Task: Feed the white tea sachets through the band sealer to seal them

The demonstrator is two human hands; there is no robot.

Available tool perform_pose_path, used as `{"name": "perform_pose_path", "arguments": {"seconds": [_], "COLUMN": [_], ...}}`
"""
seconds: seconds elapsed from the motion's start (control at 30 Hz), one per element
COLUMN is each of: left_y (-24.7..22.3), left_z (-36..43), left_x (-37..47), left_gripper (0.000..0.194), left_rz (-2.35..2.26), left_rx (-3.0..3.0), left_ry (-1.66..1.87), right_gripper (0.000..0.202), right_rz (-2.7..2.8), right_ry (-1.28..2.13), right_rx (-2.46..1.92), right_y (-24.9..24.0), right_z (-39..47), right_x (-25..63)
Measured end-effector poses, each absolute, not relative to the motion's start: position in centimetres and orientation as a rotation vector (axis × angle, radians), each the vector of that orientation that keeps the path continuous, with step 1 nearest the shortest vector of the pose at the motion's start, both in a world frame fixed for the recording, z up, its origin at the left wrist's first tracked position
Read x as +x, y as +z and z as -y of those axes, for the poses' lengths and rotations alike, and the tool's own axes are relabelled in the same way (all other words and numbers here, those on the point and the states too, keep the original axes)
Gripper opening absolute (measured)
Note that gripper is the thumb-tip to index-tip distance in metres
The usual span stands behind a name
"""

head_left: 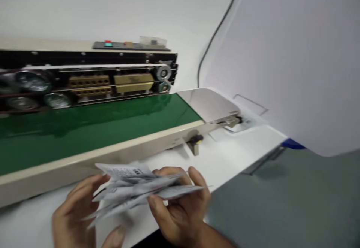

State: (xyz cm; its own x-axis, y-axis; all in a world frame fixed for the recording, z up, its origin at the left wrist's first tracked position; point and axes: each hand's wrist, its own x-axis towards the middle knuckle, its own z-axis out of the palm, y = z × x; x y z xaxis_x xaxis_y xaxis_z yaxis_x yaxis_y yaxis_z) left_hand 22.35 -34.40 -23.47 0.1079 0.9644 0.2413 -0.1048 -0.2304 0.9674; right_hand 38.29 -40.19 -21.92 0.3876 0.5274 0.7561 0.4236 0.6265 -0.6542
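Observation:
My right hand (pixel 182 210) grips a loose stack of flat, whitish printed packets (pixel 135 191), its thumb on the near side and fingers behind. The packets fan apart toward the left, and the top one carries dark print and a barcode-like mark. At their left edges is my left hand (pixel 75 210), open, fingers curved and thumb apart; whether its fingertips touch the packets I cannot tell. Both hands are above the white table (pixel 242 147), in front of a band sealing machine (pixel 84 72) with a green conveyor belt (pixel 92 128).
A metal end plate (pixel 208 103) finishes the belt on the right, with a black knob (pixel 195 139) on the side rail below. Behind runs a dark cable (pixel 213 34) along the wall. A large pale panel (pixel 295 53) stands at the right, above grey floor (pixel 281 203).

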Motion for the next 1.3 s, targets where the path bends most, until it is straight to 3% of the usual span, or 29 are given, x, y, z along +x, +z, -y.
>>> {"name": "perform_pose_path", "arguments": {"seconds": [0.4,0.73,0.97,1.2,1.3], "left_y": [-24.9,-24.2,-23.6,-23.2,-23.1], "left_z": [34.2,34.9,35.0,35.2,35.4], "left_x": [21.3,21.9,22.3,22.5,22.7], "left_gripper": [0.08,0.078,0.075,0.076,0.074], "left_rz": [-1.071,-0.861,-0.819,-0.752,-0.731], "left_rx": [1.446,1.426,1.411,1.268,1.333], "left_ry": [1.198,1.125,1.084,0.957,0.969], "right_gripper": [0.089,0.093,0.084,0.112,0.114], "right_rz": [1.696,1.737,1.85,1.607,1.661], "right_ry": [0.227,0.3,0.529,0.72,0.607], "right_rx": [-1.158,-1.249,-1.122,-1.483,-1.452], "right_y": [-25.4,-24.6,-24.2,-23.7,-23.6], "right_z": [38.8,38.9,39.5,39.4,38.9], "right_x": [37.5,37.5,38.8,38.7,38.6]}}
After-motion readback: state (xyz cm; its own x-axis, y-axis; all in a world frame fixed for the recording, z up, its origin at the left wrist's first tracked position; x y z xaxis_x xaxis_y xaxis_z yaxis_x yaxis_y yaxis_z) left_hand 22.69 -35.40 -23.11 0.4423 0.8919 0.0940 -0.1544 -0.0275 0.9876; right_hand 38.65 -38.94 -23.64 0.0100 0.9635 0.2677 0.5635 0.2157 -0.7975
